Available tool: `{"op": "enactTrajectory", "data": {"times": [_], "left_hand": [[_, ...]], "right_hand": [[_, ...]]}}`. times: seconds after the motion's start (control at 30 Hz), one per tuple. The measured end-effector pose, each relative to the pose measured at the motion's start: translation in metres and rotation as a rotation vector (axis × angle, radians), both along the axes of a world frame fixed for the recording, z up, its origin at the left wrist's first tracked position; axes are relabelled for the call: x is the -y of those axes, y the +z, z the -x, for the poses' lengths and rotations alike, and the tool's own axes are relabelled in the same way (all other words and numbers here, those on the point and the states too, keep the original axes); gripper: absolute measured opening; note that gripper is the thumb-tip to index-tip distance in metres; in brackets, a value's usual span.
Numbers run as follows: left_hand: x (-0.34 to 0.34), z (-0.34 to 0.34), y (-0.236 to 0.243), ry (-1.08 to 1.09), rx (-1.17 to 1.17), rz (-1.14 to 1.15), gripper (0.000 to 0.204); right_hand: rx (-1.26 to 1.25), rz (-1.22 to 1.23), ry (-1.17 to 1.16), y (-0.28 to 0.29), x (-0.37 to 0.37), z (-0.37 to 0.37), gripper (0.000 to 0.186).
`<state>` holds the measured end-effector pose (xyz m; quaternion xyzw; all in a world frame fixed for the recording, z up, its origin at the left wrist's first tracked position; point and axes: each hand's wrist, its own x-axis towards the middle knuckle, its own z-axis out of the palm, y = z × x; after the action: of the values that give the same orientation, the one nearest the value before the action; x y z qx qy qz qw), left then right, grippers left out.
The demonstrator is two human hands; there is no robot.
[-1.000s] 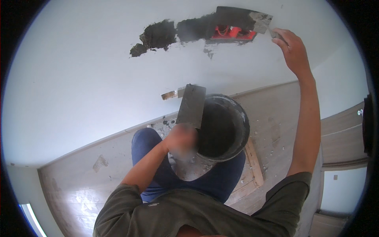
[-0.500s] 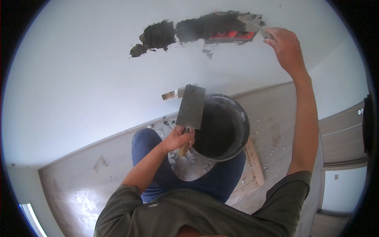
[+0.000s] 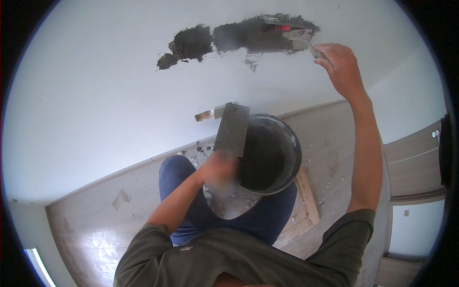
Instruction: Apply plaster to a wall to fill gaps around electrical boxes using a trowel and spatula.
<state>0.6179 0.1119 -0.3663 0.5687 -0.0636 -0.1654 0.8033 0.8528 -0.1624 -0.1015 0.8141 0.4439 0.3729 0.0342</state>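
Observation:
High on the white wall (image 3: 114, 81), my right hand (image 3: 340, 67) grips a small trowel by its handle. The trowel's grey blade (image 3: 301, 40) lies against the right end of a dark mortar patch (image 3: 234, 37). A bit of red (image 3: 283, 28) shows in a gap above and left of the blade. My left hand (image 3: 219, 170), blurred here, is closed round the handle of a rectangular trowel (image 3: 233, 126). Its flat grey blade points up toward the wall and overlaps the left rim of a black bucket (image 3: 295, 153) holding dark mortar (image 3: 263, 158).
My knees, in blue trousers (image 3: 174, 174), flank the bucket. A wooden strip (image 3: 308, 198) lies on the floor to its right, with crumbs of rubble around. Low on the wall is a small brownish outlet-like opening (image 3: 204, 115). Wooden panelling (image 3: 413, 165) stands far right.
My right hand and its trowel have moved down and slightly left. Dark mortar now covers the lower gap where red showed; a smaller red bit shows higher up. My left hand stays nearly in place.

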Motion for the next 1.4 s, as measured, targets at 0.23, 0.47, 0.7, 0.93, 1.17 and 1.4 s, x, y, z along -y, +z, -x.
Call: {"op": "enactTrajectory", "data": {"times": [0.23, 0.47, 0.7, 0.93, 1.17, 1.4], "left_hand": [[0.001, 0.000, -0.007, 0.015, -0.010, 0.068, 0.005], [-0.003, 0.000, -0.007, 0.012, -0.010, 0.048, 0.005], [-0.002, -0.001, -0.010, 0.010, -0.003, 0.087, 0.005], [-0.003, -0.001, -0.012, 0.018, -0.025, 0.075, 0.009], [-0.002, -0.002, -0.009, 0.032, -0.009, 0.121, 0.010], [-0.001, -0.001, -0.006, 0.009, 0.001, 0.062, 0.007]], "right_hand": [[0.100, -0.051, -0.051, 0.014, 0.006, -0.007, 0.028], [-0.361, -0.510, -0.121, -0.038, 0.005, 0.018, 0.033], [-0.771, -0.919, -0.130, -0.164, -0.045, 0.056, 0.037], [-0.863, -1.039, -0.052, -0.210, -0.070, 0.052, 0.035], [-0.846, -1.016, -0.148, -0.211, -0.066, 0.064, 0.037], [-0.807, -0.959, -0.048, -0.193, -0.081, 0.076, 0.035]]}}
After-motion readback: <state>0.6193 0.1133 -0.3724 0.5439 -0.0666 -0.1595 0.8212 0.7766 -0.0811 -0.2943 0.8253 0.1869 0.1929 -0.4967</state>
